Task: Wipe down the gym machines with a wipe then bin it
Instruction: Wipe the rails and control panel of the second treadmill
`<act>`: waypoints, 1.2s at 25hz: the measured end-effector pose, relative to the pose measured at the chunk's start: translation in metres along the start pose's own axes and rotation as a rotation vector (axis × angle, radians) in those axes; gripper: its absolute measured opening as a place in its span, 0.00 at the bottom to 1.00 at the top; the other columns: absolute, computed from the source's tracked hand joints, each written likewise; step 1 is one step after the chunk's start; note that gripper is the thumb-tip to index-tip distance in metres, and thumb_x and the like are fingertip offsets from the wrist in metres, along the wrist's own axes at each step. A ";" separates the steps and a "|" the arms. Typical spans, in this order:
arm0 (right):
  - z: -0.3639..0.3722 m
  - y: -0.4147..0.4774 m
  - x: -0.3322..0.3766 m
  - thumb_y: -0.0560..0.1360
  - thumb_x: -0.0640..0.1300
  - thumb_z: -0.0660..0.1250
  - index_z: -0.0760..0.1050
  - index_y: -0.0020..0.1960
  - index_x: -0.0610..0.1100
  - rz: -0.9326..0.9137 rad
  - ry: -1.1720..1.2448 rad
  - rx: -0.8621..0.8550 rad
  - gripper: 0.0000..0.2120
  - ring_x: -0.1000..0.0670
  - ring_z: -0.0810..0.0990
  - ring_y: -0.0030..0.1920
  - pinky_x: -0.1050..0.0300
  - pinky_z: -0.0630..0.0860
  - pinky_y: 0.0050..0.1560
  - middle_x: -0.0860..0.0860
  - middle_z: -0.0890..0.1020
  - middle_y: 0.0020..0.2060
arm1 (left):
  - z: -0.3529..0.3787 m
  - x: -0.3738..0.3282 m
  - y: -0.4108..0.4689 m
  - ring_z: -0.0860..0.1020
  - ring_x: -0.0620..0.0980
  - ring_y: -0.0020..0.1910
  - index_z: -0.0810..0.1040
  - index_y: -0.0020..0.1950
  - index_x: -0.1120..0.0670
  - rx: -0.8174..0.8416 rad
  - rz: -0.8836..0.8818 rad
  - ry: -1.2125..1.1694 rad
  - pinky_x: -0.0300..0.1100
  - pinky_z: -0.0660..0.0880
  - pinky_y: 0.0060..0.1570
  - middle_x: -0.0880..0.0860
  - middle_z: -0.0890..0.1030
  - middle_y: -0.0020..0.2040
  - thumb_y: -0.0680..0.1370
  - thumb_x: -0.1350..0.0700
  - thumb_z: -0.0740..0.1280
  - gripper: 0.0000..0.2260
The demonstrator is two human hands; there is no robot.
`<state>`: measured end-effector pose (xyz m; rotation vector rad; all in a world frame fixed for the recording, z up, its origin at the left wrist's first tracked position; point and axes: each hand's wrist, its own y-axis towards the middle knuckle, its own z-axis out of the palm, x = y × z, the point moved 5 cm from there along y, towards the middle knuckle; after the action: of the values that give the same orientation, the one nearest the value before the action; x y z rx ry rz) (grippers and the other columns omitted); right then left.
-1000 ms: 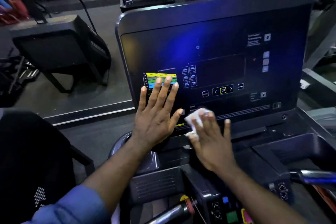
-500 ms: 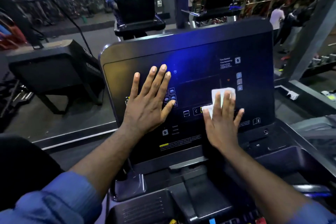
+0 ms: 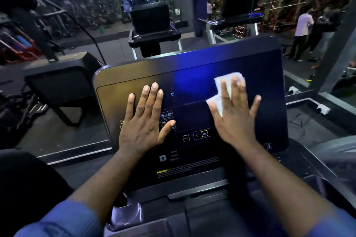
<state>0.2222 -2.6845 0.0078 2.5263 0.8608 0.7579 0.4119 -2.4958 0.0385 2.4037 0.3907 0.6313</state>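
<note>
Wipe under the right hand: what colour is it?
The wipe is white, clearest in the head view.

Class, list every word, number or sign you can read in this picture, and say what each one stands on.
"OK": yellow-framed button on the console.
"Speed": label low on the console; the two words under it are blurred.
Warning strip and its small print: too small to read.

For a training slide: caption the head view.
Right hand presses a white wipe on the machine console; left hand rests flat beside it.
</note>
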 end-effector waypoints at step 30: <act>-0.018 0.036 0.000 0.86 0.56 0.48 0.44 0.84 0.59 -0.227 -0.131 -0.109 0.28 0.51 0.45 0.84 0.30 0.38 0.77 0.55 0.46 0.84 | 0.001 -0.013 -0.011 0.52 0.59 0.85 0.55 0.85 0.60 -0.052 0.133 0.034 0.60 0.56 0.81 0.60 0.53 0.85 0.83 0.32 0.55 0.41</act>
<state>0.2280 -2.7080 0.0392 2.3048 1.0104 0.5457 0.4004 -2.4936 0.0264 2.3857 0.2263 0.7331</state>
